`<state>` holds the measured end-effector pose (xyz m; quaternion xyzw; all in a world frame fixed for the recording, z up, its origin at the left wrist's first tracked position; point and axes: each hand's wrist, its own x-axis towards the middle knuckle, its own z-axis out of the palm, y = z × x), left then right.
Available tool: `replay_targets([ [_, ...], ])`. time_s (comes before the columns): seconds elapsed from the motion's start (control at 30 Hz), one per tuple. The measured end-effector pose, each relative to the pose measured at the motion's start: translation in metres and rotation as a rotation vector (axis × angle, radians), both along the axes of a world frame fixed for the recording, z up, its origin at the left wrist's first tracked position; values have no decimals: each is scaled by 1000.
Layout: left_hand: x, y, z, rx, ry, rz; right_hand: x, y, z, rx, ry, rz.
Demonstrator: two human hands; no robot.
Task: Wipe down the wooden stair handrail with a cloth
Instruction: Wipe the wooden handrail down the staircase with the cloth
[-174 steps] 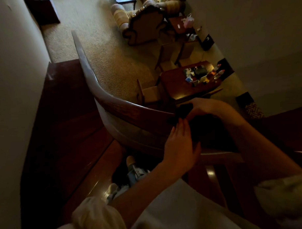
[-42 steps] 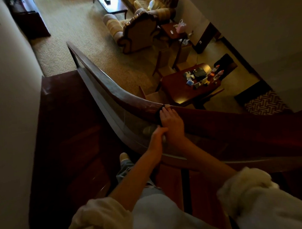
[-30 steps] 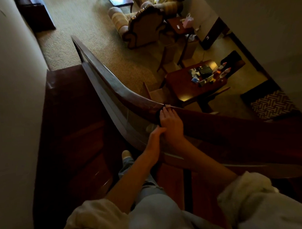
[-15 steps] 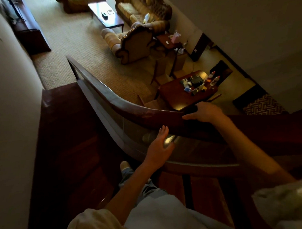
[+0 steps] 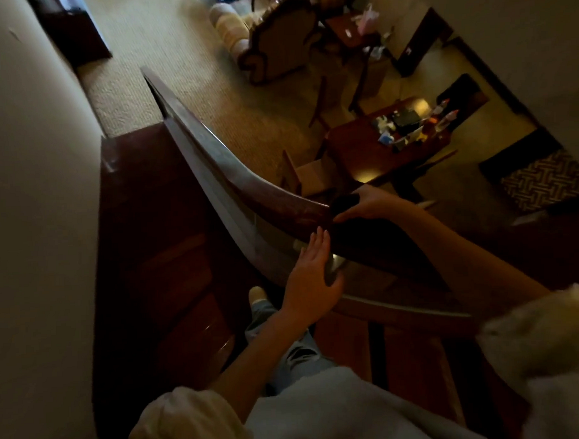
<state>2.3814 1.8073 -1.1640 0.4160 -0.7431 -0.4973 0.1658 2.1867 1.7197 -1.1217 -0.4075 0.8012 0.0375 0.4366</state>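
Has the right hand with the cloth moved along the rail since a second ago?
Yes. The right hand slid rightward along the handrail, away from its bend.

I see the handrail (image 5: 247, 184) in dark reddish-brown, the cloth (image 5: 341, 203) black, the carpet (image 5: 178, 85) tan, the desk (image 5: 354, 151) glossy red-brown, the sleeves (image 5: 187, 420) cream, and the mat (image 5: 546, 180) in a cream-and-black interlocking key pattern.

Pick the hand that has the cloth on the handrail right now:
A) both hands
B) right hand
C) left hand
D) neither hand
B: the right hand grips the cloth on top of the handrail, while the left hand is spread open lower down, holding nothing.
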Motion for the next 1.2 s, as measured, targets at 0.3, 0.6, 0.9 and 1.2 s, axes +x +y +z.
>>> replay_targets([
  [0.3, 7, -21, -28, -173, -45, -126, 22, -49, -40, 55, -164, 5],
  [0.6, 12, -26, -42, -160, 52, -68, 28, -66, -61, 66, -171, -57],
  [0.9, 11, -21, -41, -133, 95, 8, 13, -47, -54, 68, -226, -53],
  [1.2, 15, -24, -43, -155, 76, -20, 33, -68, -68, -8, -241, -75],
])
